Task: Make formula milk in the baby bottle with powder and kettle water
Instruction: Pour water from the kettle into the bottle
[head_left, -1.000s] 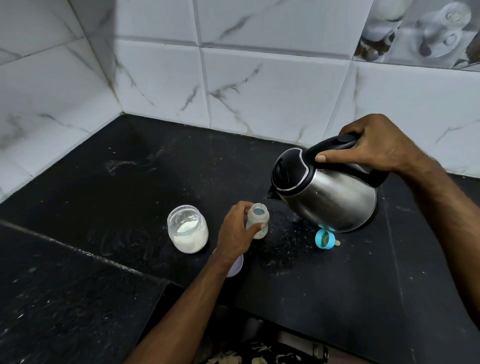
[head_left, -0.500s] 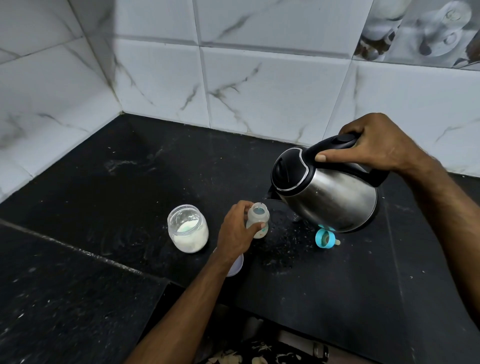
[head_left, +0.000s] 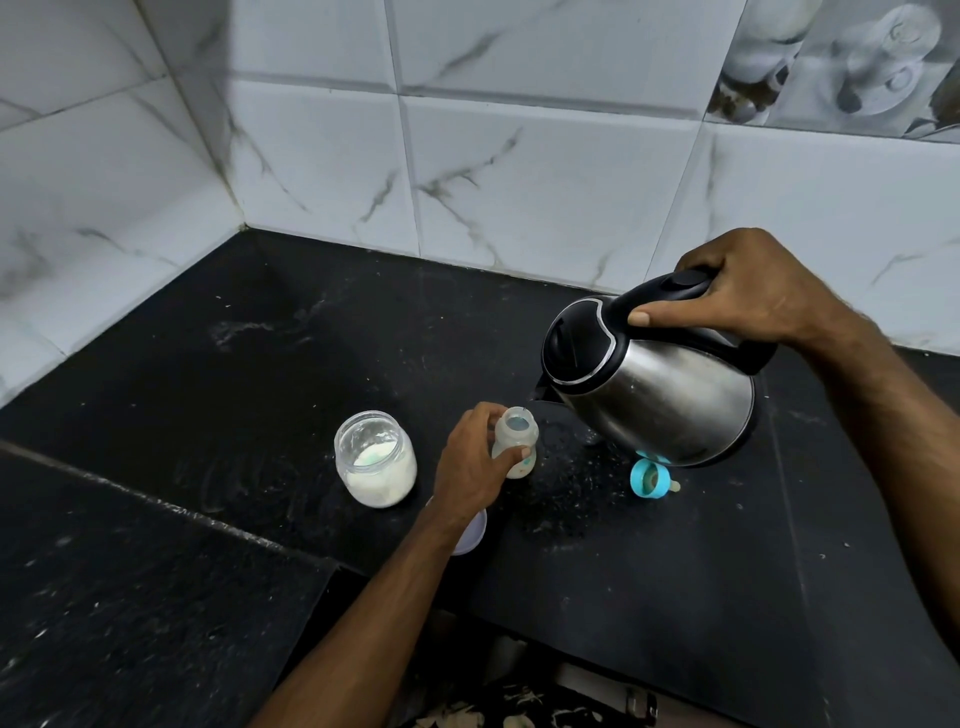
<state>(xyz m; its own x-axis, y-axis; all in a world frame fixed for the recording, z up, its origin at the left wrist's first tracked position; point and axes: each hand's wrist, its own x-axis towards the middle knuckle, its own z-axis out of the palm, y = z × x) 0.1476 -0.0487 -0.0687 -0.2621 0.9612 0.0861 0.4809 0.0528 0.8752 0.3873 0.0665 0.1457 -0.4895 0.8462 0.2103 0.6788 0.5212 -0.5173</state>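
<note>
The black countertop (head_left: 208, 364) bears a powder jar (head_left: 375, 460), baby bottle (head_left: 515, 441), teal teat ring (head_left: 645, 479) and lid (head_left: 470, 532).

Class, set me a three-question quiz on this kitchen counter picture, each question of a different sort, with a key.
1. True or false: the left hand grips the bottle.
2. The right hand holds the kettle by its: A) spout B) handle C) base
3. Fill in: the teal teat ring lies on the ____, right of the bottle.

Key: 1 true; 2 B; 3 counter.
</note>
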